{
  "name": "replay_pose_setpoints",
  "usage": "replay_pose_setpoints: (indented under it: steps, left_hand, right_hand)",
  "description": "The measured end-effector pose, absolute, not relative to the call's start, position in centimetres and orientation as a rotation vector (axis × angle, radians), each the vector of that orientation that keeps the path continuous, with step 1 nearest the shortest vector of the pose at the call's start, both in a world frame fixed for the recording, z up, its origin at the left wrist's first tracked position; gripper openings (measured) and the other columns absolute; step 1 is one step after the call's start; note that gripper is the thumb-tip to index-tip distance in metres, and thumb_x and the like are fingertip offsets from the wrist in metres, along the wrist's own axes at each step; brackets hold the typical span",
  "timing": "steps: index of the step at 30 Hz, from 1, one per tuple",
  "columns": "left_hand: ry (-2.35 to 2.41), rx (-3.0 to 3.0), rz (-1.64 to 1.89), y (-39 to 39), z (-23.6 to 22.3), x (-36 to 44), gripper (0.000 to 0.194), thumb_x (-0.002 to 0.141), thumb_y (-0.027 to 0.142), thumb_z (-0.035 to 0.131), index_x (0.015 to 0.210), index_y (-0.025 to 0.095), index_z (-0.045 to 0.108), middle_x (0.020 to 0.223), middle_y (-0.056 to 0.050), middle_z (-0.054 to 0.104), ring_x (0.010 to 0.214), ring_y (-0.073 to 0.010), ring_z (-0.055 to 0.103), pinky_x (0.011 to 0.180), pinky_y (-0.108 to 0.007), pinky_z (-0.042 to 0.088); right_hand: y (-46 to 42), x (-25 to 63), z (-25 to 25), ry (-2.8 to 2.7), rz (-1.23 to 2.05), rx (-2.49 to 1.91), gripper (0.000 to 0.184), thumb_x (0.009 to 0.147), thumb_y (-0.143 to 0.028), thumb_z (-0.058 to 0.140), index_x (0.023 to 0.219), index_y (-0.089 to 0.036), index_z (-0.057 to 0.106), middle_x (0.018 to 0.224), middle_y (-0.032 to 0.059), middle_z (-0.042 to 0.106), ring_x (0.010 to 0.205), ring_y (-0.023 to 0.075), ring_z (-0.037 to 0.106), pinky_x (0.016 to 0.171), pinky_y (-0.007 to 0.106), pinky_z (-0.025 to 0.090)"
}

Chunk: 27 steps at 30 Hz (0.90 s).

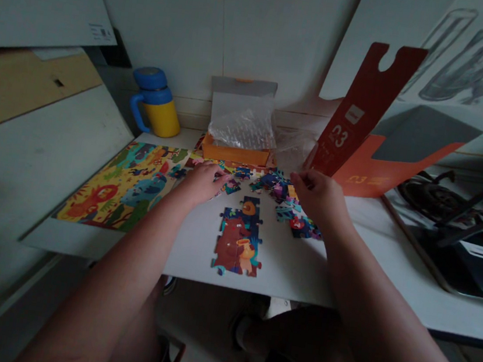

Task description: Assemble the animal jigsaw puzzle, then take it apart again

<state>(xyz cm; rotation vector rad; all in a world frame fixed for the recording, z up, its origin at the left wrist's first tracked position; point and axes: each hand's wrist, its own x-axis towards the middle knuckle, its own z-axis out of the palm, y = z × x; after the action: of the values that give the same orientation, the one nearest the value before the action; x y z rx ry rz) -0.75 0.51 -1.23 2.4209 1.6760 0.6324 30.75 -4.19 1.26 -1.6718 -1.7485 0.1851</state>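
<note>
A joined section of jigsaw puzzle (239, 236), with a brown bear and an orange animal on dark blue, lies flat on the white table near its front edge. Beyond its upper left corner, my left hand (204, 182) is bent with its fingertips at a loose puzzle piece (232, 186). My right hand (321, 198) has its thumb and fingers drawn together above the right-hand pieces; anything between them is too small to make out. Several loose pieces (278, 188) lie between the hands, and more pieces (301, 226) are scattered below my right hand.
At left lies a colourful animal picture sheet (135, 185). A blue and yellow mug (160, 109) stands behind it. The open orange box (236, 154) holds clear plastic wrap (243, 128). An orange-red carton (366, 167) stands at right, beside a dark object (470, 250) on the table.
</note>
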Motion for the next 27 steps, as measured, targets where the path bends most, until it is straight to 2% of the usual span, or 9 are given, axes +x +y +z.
replay_pose_setpoints:
  steps: [3,6,10,19,24,27]
  left_hand:
    - [1.73,2.384,0.699,0.6,-0.5,-0.8,0.03,0.108,0.035,0.051,0.091,0.021,0.071,0.098,-0.011,0.076,0.098,-0.0261,0.068,0.095,-0.037,0.049]
    - [1.835,2.354,0.753,0.5,0.3,-1.2,0.03,0.108,0.033,0.048,0.089,0.022,0.069,0.096,-0.01,0.076,0.091,-0.0252,0.067,0.086,-0.035,0.047]
    - [1.907,2.304,0.832,0.3,0.8,-1.6,0.029,0.107,0.033,0.05,0.09,0.021,0.07,0.096,-0.011,0.078,0.087,-0.0249,0.067,0.08,-0.034,0.045]
    - [1.817,2.095,0.951,0.1,1.0,-1.3,0.027,0.103,0.038,0.057,0.092,0.021,0.075,0.083,-0.005,0.078,0.074,-0.0202,0.067,0.066,-0.029,0.041]
    - [1.68,1.861,0.975,0.0,0.8,-0.6,0.025,0.103,0.04,0.061,0.101,0.02,0.076,0.08,-0.002,0.078,0.061,-0.0171,0.069,0.058,-0.025,0.044]
    - [1.643,1.867,1.008,0.0,0.7,-0.5,0.022,0.102,0.037,0.062,0.099,0.02,0.076,0.081,-0.003,0.079,0.067,-0.0182,0.072,0.061,-0.025,0.046]
  right_hand:
    - [-4.3,30.7,1.5,-1.728,0.186,-1.685,0.04,0.099,-0.053,0.056,0.079,-0.021,0.07,0.07,0.0045,0.067,0.063,0.0185,0.055,0.062,0.033,0.032]
    - [-4.4,31.0,1.9,-1.673,0.176,-1.708,0.039,0.099,-0.052,0.057,0.078,-0.021,0.068,0.068,0.0042,0.065,0.061,0.0178,0.052,0.061,0.033,0.031]
    - [-4.4,31.8,2.3,-1.584,0.175,-1.759,0.041,0.099,-0.053,0.055,0.076,-0.021,0.066,0.063,0.0025,0.06,0.059,0.0172,0.05,0.061,0.033,0.03]
    - [-4.2,32.1,2.2,-1.585,0.19,-1.784,0.042,0.098,-0.054,0.055,0.073,-0.021,0.063,0.062,0.0015,0.059,0.059,0.0163,0.049,0.06,0.032,0.029]
    - [-4.1,32.0,1.9,-1.674,0.174,-1.857,0.043,0.102,-0.054,0.051,0.081,-0.021,0.069,0.069,0.0051,0.067,0.062,0.0185,0.054,0.06,0.032,0.03]
    - [-4.0,32.2,1.1,-1.766,0.107,-1.999,0.039,0.102,-0.051,0.054,0.098,-0.021,0.076,0.089,0.0112,0.077,0.078,0.0242,0.067,0.065,0.033,0.036]
